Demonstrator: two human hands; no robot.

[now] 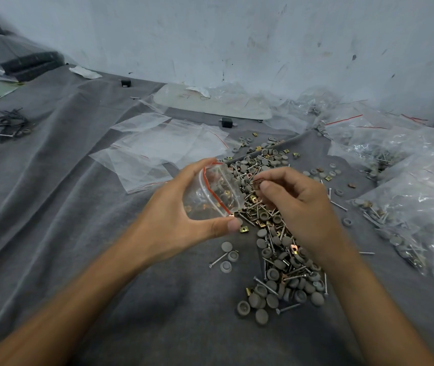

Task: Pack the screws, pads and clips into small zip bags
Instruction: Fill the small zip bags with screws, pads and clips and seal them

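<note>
Grey cloth [78, 207] covers the worktop below a scuffed wall. Left hand [173, 220] grasps an open bag [210, 191], mouth toward the right hand [298, 204], which pinches a clip [257, 181] just beside that mouth. Under both hands lies the pile [282, 249] of screws, pads and clips.

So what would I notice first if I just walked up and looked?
Probably the big heap of grey pads, screws and brass clips spilled down the middle of the grey cloth. Right above it, the left hand holds a small zip bag open while the right hand pinches a clip.
</note>
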